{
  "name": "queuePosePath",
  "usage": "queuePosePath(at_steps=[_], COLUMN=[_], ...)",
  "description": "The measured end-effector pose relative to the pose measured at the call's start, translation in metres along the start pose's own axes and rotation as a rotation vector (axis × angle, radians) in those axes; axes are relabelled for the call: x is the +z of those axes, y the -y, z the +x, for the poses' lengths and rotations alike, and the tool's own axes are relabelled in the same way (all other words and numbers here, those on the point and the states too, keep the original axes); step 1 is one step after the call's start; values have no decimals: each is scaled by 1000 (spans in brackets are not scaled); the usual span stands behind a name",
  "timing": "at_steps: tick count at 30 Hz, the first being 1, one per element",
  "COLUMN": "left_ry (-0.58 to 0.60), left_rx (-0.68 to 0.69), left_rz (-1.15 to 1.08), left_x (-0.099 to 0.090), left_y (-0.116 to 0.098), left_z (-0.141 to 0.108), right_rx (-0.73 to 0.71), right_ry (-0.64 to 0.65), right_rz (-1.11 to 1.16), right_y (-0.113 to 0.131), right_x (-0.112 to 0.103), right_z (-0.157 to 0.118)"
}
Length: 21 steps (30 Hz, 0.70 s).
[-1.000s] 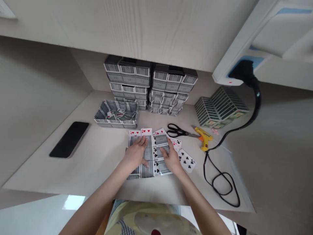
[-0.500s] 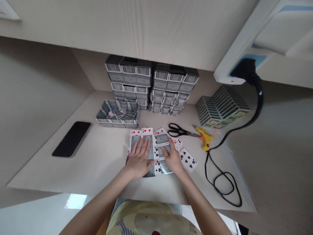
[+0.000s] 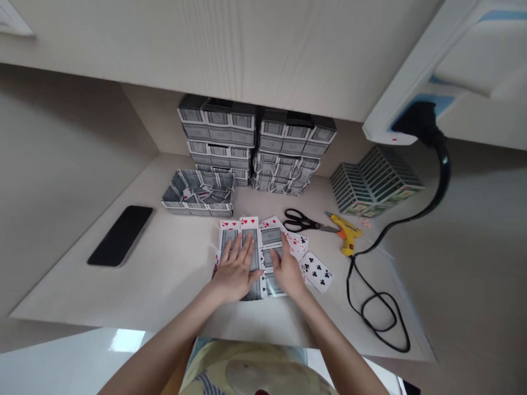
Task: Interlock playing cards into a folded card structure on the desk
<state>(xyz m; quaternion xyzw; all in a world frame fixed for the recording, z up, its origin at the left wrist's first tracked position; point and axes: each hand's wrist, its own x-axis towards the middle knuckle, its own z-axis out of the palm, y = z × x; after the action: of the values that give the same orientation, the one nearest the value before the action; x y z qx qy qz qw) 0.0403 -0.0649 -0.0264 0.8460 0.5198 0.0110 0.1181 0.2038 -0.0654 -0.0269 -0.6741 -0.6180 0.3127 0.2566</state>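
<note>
My left hand (image 3: pixel 236 270) lies flat with fingers spread on a panel of joined playing cards (image 3: pixel 252 237), grey patterned backs up, red hearts showing along the far edge. My right hand (image 3: pixel 289 269) grips a strip of joined cards (image 3: pixel 270 237) at its right side, thumb on top and index finger along the edge. This strip lies against the right side of the panel, its left margin partly covered. Loose face-up cards spread out to the right, among them a six of clubs (image 3: pixel 316 271).
Black scissors (image 3: pixel 302 220) and a yellow glue gun (image 3: pixel 349 233) with a looping black cord (image 3: pixel 366 312) lie at right. An open card-covered box (image 3: pixel 197 209) holds card pieces. Stacked card boxes (image 3: pixel 222 131) stand behind, green-striped card stacks (image 3: pixel 370 181) at back right, a phone (image 3: pixel 121 236) at left.
The card strip under my right hand has shifted left against the panel, covering more of its club-marked margin. My left hand stays in place.
</note>
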Motion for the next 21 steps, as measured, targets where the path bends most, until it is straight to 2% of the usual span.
queuePosePath(at_steps=[7,14,21], left_ry=[-11,-21,-47], left_rx=[4,15,10], left_rz=[5,3,-9], left_x=[2,3,1], left_y=[1,2,2], left_z=[1,1,-1], right_rx=[-2,4,50], right_ry=[30,42,57], right_rz=[-104,-78,-198], right_y=[6,12,20], right_x=[0,5,1], right_z=[-1,-1,1])
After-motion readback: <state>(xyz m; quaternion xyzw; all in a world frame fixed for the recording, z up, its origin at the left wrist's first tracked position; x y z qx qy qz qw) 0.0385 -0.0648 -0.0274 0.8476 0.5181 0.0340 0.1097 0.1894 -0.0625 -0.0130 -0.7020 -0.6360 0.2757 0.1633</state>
